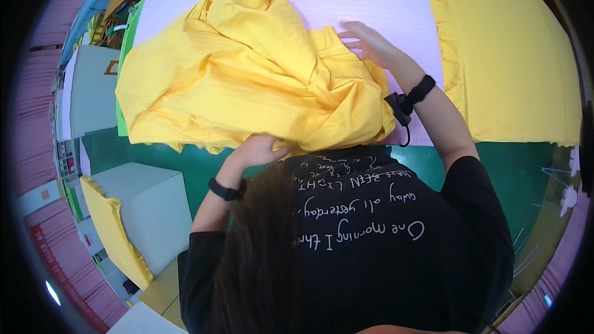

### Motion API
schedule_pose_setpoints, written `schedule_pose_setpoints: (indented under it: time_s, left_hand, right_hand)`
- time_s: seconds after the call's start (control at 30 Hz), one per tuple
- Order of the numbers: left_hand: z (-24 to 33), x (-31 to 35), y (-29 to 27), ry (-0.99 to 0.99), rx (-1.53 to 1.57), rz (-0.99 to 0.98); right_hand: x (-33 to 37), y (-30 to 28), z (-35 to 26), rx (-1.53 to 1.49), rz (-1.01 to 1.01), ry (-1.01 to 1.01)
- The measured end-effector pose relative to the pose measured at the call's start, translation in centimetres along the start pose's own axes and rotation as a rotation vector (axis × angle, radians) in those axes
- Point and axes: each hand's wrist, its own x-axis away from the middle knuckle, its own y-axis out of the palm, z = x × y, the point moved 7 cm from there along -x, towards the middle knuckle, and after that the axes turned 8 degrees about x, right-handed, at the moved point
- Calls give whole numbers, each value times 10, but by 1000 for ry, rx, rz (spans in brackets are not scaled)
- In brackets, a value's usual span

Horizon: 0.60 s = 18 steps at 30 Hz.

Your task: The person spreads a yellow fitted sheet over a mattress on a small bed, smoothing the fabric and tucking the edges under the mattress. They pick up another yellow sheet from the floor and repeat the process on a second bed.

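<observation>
A large yellow cloth [247, 68] lies bunched and folded across a pale lilac tabletop [396, 0], its frilled near edge hanging over the table's front. At that near edge, my left hand [263, 149] grips the cloth, its fingers partly hidden by the fabric. Farther off and to the right, my right hand [366, 44] reaches over the cloth's right side, fingers stretched and apart, touching or just above the fabric. Each wrist wears a black strap, and the right one carries a small black device [399, 106] with a cable.
Another yellow cloth [520, 55] with a gathered edge lies spread at the right. To the lower left stands a white box-like table [148, 204] with yellow fabric along one side. The floor [526, 167] is green. Pink curtains [46, 105] hang at far left.
</observation>
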Motion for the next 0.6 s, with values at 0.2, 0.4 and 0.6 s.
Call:
schedule_pose_setpoints:
  time_s: [0.2,0.4,0.6]
  left_hand:
    - [53,-38,32,207,-197,98]
    - [53,-44,46,91,-355,54]
    - [65,-41,32,180,-341,384]
  right_hand:
    - [-28,22,12,609,128,-21]
    - [-39,21,-60,255,-260,-368]
    - [19,-174,-192,-232,539,-641]
